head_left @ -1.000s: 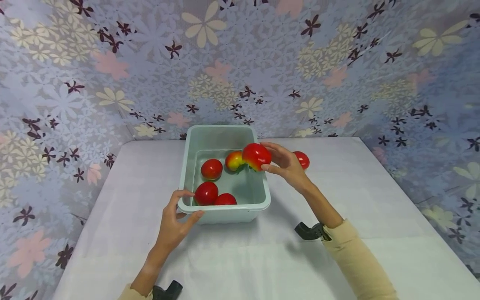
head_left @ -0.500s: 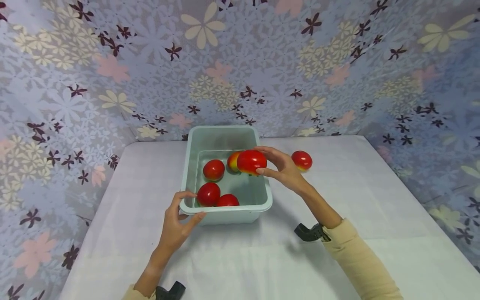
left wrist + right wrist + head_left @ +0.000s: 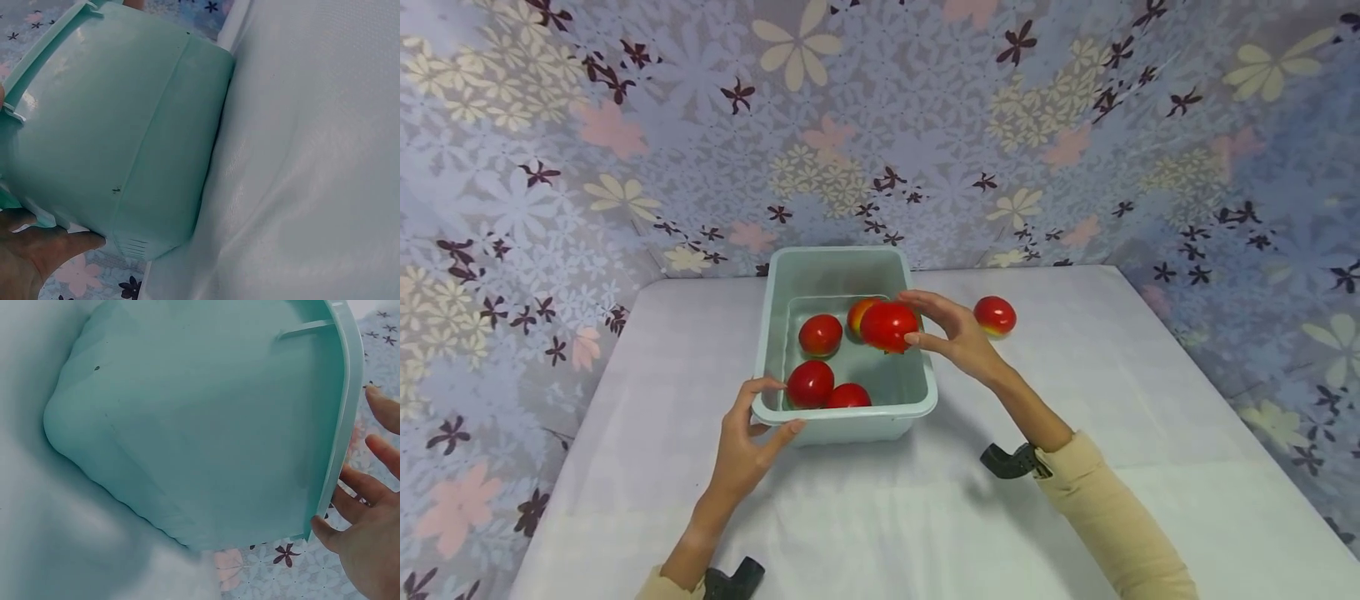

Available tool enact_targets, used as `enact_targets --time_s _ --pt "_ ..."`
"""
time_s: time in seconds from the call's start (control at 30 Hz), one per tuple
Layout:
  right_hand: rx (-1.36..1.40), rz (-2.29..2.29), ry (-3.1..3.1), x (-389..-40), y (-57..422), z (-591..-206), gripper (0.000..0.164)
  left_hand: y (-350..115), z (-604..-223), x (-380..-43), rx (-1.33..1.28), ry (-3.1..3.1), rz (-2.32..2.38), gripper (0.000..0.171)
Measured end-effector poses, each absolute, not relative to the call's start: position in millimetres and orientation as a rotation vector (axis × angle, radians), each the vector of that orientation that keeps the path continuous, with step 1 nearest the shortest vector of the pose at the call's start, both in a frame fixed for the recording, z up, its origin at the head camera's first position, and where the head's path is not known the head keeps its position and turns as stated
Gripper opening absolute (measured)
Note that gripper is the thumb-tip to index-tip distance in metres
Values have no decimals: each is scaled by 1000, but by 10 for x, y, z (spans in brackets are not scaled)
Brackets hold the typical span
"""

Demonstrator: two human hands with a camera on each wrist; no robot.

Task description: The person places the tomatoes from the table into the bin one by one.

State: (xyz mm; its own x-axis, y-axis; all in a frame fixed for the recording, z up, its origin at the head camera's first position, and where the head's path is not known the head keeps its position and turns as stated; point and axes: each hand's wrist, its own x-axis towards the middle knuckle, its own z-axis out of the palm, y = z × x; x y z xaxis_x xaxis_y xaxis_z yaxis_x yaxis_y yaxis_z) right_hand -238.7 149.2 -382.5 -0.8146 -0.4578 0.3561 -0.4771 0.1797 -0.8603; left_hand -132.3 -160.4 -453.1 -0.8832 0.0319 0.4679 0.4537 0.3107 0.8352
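A pale green plastic bin (image 3: 850, 429) stands on the table. Between thumb and fingers, my right hand (image 3: 958, 337) holds a glossy red fruit (image 3: 887, 327) over the bin's right side. My left hand (image 3: 745, 442) grips the rim at the near left corner, thumb outside. Inside lie several red fruits, among them a round one (image 3: 820, 335), one beside my left fingers (image 3: 810, 384), and a red-yellow one (image 3: 859, 312) partly hidden by the held fruit. In the right wrist view my right hand (image 3: 369, 531) shows beside the rim, the fruit out of sight.
Another red fruit (image 3: 995, 316) with a yellow-green underside lies on the table right of the bin. A white cloth (image 3: 1060, 400) covers the table. Flower-patterned fabric (image 3: 940, 150) rises behind and at both sides.
My right hand has carried the red fruit leftward, further over the bin, and slightly down. The fruit on the table has come fully into sight. My left hand keeps its grip on the rim.
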Motion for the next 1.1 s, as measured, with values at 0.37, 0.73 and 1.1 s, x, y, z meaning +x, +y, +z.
enact_targets --time_s 0.37,0.73,1.1 --pt "983 1839 -2336 -2395 1569 -3845 50 -1595 -4569 -1285 -424 -2200 -1609 48" --pt "884 1826 -2351 -2455 1759 -3883 50 -1610 -4557 -1275 -425 -2199 -1621 49" --pt "814 1817 -2268 -2551 1922 -3795 50 -1637 -4510 -1319 -431 -2234 -1627 47"
